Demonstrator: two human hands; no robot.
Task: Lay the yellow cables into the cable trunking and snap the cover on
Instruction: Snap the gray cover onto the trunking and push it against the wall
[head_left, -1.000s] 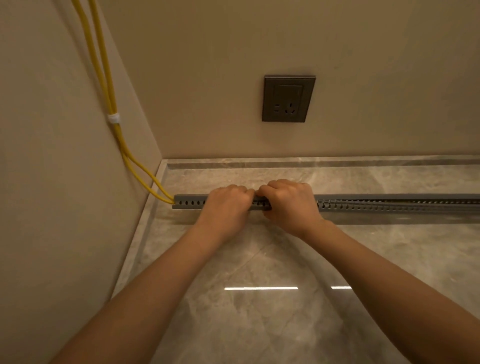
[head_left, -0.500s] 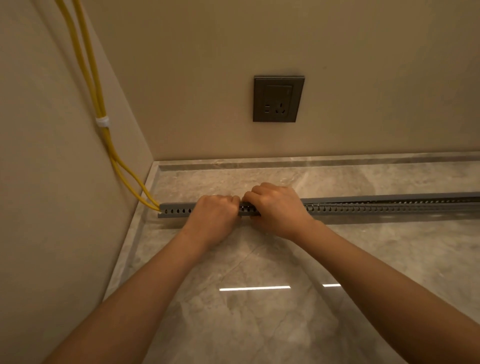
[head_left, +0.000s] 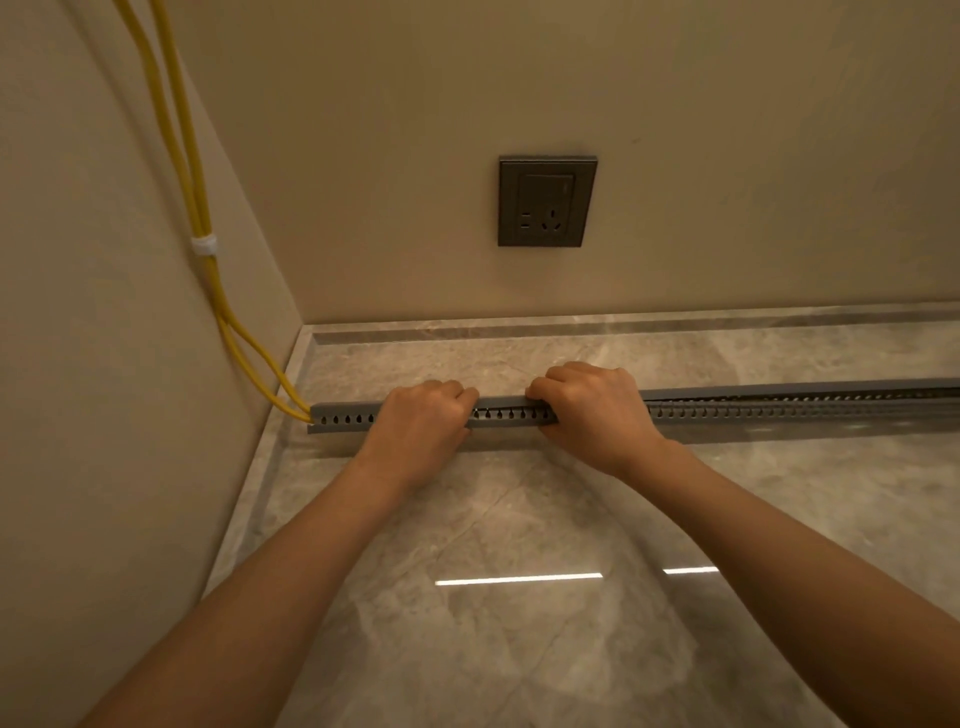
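Note:
A long grey slotted cable trunking (head_left: 779, 413) lies on the marble floor, running from the left wall out past the right edge. Its cover (head_left: 501, 402) sits along the top. Two yellow cables (head_left: 179, 135) hang down the left wall, bound by a white tie (head_left: 203, 245), and enter the trunking's left end. My left hand (head_left: 423, 421) is curled over the trunking near its left end, fingers over the cover. My right hand (head_left: 592, 410) grips it the same way a little to the right. A short stretch of trunking shows between the hands.
A dark grey wall socket (head_left: 545, 201) is set in the back wall above the trunking. The left wall (head_left: 78, 415) meets the floor just beside the trunking's end. A marble skirting strip (head_left: 623, 325) runs along the back wall.
My hands were touching each other on the trunking; now they are apart, the right one shifted to the right along the cover. The view has also shifted slightly.

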